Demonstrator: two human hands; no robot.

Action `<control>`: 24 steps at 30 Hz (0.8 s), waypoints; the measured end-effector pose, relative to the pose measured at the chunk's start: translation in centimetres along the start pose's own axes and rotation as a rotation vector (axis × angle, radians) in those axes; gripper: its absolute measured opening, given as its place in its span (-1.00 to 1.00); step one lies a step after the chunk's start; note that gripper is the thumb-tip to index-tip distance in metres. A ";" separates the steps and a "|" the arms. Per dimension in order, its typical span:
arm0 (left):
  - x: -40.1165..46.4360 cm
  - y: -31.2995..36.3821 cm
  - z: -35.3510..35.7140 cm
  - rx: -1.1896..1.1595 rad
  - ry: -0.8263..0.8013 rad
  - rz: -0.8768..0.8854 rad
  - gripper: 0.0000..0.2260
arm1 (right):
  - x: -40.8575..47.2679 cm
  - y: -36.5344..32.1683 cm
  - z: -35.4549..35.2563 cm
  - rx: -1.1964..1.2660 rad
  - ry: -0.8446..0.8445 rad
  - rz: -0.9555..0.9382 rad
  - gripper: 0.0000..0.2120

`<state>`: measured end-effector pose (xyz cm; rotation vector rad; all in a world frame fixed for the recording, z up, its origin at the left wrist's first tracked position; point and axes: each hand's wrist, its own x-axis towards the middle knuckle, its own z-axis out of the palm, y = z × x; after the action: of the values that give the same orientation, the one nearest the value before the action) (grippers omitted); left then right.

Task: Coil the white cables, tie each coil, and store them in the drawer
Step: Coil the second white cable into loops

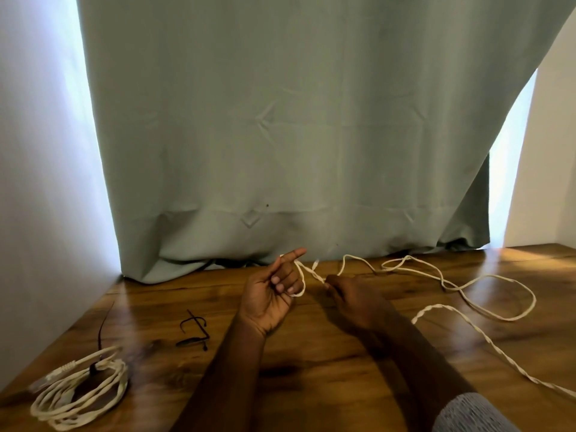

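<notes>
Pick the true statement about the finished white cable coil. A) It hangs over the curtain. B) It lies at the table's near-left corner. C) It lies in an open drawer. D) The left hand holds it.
B: the tied coil rests on the wooden table at its near-left corner, away from both hands.

Loose white cable [486, 338] cut off at right edge; coiled cable [81, 391] blurred.

I am in a home, it seems: my wooden counter [311, 363] stands in a corner against a window, a sage-green curtain [280, 135] hanging down to it, daylight at both edges and plain white walls [37, 182] beside.
</notes>
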<state>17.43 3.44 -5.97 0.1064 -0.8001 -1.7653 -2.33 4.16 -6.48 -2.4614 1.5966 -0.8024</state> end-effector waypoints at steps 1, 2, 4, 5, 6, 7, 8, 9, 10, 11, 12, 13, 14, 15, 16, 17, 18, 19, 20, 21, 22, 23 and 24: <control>0.0 0.0 -0.1 0.009 0.028 0.018 -0.50 | 0.0 -0.4 0.2 -0.033 -0.029 -0.004 -0.72; 0.1 0.1 -0.1 0.009 0.049 0.041 -0.51 | 0.0 -0.7 0.4 -0.061 -0.056 -0.010 -0.68; 0.3 0.3 -0.4 -0.002 0.088 0.092 -0.53 | 0.1 -1.3 0.6 -0.124 -0.134 -0.017 -0.69; 0.4 0.3 -0.4 -0.016 0.097 0.109 -0.57 | 0.1 -1.6 0.6 -0.172 -0.181 -0.022 -0.73; 0.5 0.3 -0.4 -0.029 0.098 0.118 -0.62 | 0.2 -2.1 0.6 -0.228 -0.223 -0.029 -0.76; 0.6 0.3 -0.4 -0.030 0.097 0.123 -0.67 | 0.2 -2.6 0.6 -0.286 -0.259 -0.038 -0.75; 0.8 0.2 -0.4 -0.015 0.096 0.124 -0.72 | 0.2 -3.1 0.5 -0.336 -0.293 -0.046 -0.72; 0.9 0.1 -0.2 0.012 0.098 0.121 -0.73 | 0.2 -3.7 0.3 -0.381 -0.326 -0.045 -0.68; 1.0 0.0 -0.1 0.037 0.100 0.115 -0.70 | 0.2 -4.3 0.1 -0.423 -0.360 -0.043 -0.64; 1.0 -0.1 0.0 0.052 0.107 0.106 -0.66 | 0.2 -4.8 -0.1 -0.463 -0.388 -0.045 -0.62; 1.1 -0.2 0.0 0.053 0.116 0.099 -0.64 | 0.2 -5.3 -0.3 -0.497 -0.410 -0.056 -0.61; 1.1 -0.2 0.1 0.052 0.128 0.096 -0.63 | 0.2 -5.6 -0.5 -0.524 -0.426 -0.070 -0.60; 1.1 -0.3 0.1 0.053 0.141 0.101 -0.65 | 0.2 -5.8 -0.6 -0.542 -0.439 -0.086 -0.60; 1.2 -0.2 0.2 0.056 0.158 0.112 -0.68 | 0.1 -5.9 -0.6 -0.553 -0.448 -0.104 -0.61; 1.3 -0.2 0.2 0.058 0.173 0.127 -0.72 | 0.0 -6.0 -0.6 -0.557 -0.451 -0.126 -0.63; 1.3 -0.1 0.2 0.062 0.184 0.144 -0.75 | -0.1 -6.0 -0.4 -0.553 -0.442 -0.155 -0.65; 1.4 0.1 0.2 0.073 0.193 0.158 -0.76 | -0.1 -6.0 -0.4 -0.537 -0.422 -0.185 -0.67; 1.4 0.1 0.2 0.098 0.205 0.165 -0.75 | -0.2 -5.8 -0.4 -0.505 -0.398 -0.207 -0.67; 1.4 0.1 0.2 0.136 0.220 0.164 -0.72 | -0.2 -5.7 -0.5 -0.462 -0.370 -0.223 -0.67; 1.5 -0.1 0.1 0.184 0.237 0.159 -0.69 | -0.1 -5.5 -0.7 -0.414 -0.337 -0.240 -0.67; 1.6 -0.3 -0.1 0.234 0.250 0.154 -0.68 | -0.1 -5.2 -0.8 -0.361 -0.295 -0.268 -0.69; 1.6 -0.6 -0.2 0.274 0.262 0.150 -0.68 | -0.1 -5.0 -1.0 -0.304 -0.255 -0.298 -0.70; 1.7 -0.9 -0.3 0.300 0.269 0.144 -0.67 | -0.1 -4.9 -1.1 -0.250 -0.219 -0.324 -0.71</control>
<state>16.22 1.95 -6.12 0.4651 -0.8467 -1.4486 1.15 6.64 -3.81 -2.9137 1.3111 -0.3595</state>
